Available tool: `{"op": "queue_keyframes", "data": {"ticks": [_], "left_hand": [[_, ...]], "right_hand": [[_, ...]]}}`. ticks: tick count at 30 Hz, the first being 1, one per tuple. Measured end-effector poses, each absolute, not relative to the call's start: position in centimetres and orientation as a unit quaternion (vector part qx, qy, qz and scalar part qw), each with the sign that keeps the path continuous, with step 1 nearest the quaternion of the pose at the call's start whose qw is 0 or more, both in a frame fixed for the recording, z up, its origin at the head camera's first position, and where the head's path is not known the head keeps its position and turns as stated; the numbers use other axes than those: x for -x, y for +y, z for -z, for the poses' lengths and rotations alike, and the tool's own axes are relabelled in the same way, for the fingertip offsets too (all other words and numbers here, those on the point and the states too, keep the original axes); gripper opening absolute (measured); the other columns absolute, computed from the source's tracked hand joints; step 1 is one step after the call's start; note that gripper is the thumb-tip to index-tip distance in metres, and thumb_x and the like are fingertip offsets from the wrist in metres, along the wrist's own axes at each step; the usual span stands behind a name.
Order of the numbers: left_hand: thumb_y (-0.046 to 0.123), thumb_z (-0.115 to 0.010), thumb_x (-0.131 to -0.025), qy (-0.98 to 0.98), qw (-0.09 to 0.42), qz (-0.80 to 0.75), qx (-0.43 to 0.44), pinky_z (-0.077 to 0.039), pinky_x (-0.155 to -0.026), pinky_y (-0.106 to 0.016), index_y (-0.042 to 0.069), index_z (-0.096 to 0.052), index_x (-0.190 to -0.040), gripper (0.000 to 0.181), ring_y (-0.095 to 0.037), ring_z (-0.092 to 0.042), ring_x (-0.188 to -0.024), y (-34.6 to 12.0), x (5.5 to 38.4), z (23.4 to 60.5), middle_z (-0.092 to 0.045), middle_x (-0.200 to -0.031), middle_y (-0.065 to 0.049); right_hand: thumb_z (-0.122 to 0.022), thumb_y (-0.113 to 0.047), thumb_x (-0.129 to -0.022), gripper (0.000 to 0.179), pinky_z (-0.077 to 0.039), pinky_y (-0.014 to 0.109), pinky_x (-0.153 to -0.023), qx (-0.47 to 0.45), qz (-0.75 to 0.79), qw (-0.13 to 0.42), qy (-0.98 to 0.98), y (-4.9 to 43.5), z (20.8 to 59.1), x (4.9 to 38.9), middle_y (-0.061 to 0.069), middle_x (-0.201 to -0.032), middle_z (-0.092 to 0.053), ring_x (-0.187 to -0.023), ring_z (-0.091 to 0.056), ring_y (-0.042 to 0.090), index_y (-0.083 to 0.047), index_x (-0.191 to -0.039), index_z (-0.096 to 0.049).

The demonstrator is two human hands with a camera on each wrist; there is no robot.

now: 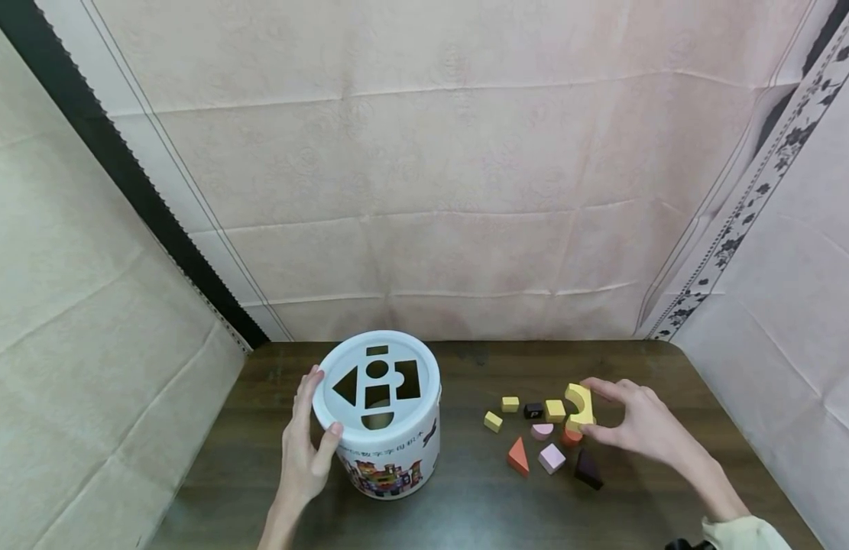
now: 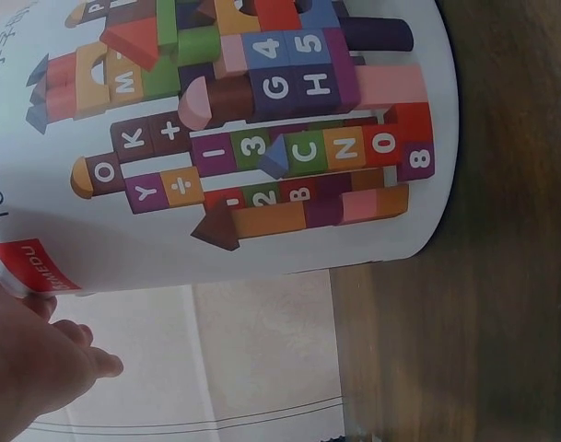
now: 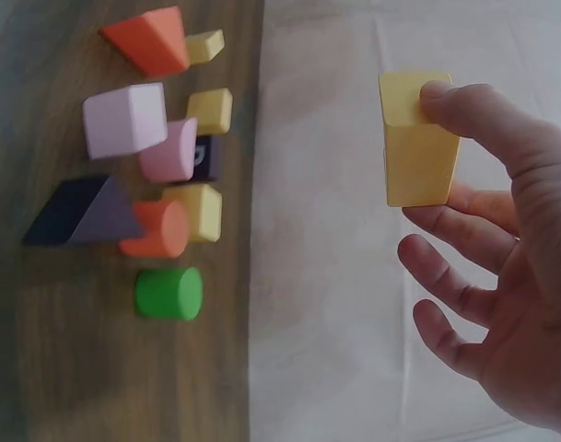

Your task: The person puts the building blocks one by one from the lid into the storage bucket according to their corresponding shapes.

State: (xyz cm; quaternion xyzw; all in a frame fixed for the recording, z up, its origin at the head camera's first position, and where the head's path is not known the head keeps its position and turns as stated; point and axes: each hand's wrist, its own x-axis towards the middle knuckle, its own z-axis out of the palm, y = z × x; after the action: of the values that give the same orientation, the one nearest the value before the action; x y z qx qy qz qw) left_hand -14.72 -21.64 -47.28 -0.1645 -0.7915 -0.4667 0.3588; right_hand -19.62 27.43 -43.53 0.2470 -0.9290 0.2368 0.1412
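A white bucket (image 1: 396, 466) with a pale blue shape-sorter lid (image 1: 420, 416) stands on the table, printed with a picture of blocks. My left hand (image 1: 307, 443) holds its left side at the lid's rim, thumb in front and fingers farther back. In the left wrist view the hand (image 2: 40, 359) is only partly visible beside the bucket (image 2: 169, 267). Between thumb and fingertips, my right hand (image 1: 633, 420) pinches a yellow arch block (image 1: 588, 405) above the loose blocks. The right wrist view shows the arch block (image 3: 418, 152) edge-on, the other fingers loosely bent.
Right of the bucket lie loose blocks: an orange triangle (image 1: 518, 457), a pink cube (image 1: 551, 458), a dark triangle (image 1: 588, 470), a yellow cube (image 1: 555, 411) and several others. A green cylinder (image 3: 169, 294) shows in the right wrist view. Cloth walls (image 1: 452, 229) enclose the table (image 1: 479, 504).
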Motion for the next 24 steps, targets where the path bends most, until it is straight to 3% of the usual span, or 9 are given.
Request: {"op": "queue_keyframes", "data": {"ticks": [12,17,24], "left_hand": [[0.019,-0.064,-0.088,-0.785,0.381,0.455,0.177,-0.019,-0.114,-0.062,-0.001,-0.042,-0.149,0.068,-0.037,-0.029,-0.144,-21.5,14.7,47.1,-0.042,-0.151,-0.023],[0.020,-0.063,-0.089,-0.783,0.384,0.454,0.181,-0.018,-0.114,-0.062,-0.001,-0.042,-0.150,0.068,-0.038,-0.029,-0.144,-21.5,14.8,47.0,-0.042,-0.152,-0.021],[0.020,-0.062,-0.089,-0.783,0.385,0.455,0.177,-0.016,-0.111,-0.068,-0.001,-0.042,-0.150,0.067,-0.038,-0.029,-0.144,-21.4,14.8,47.1,-0.042,-0.150,-0.024]], "right_hand": [[-0.091,-0.032,-0.069,0.062,-0.049,0.048,-0.075,-0.283,-0.251,0.146,-0.914,24.1,41.1,20.2,-0.001,-0.101,-0.069,-0.093,-0.061,0.024,-0.013,-0.124,-0.070],[-0.090,-0.037,-0.071,0.062,-0.048,0.049,-0.078,-0.283,-0.264,0.125,-0.914,22.4,40.3,20.6,-0.001,-0.106,-0.068,-0.097,-0.059,0.024,-0.015,-0.126,-0.070],[-0.090,-0.031,-0.070,0.060,-0.047,0.043,-0.075,-0.314,-0.272,0.128,-0.900,20.3,39.7,21.1,-0.003,-0.104,-0.067,-0.094,-0.058,0.020,-0.014,-0.124,-0.070]]}}
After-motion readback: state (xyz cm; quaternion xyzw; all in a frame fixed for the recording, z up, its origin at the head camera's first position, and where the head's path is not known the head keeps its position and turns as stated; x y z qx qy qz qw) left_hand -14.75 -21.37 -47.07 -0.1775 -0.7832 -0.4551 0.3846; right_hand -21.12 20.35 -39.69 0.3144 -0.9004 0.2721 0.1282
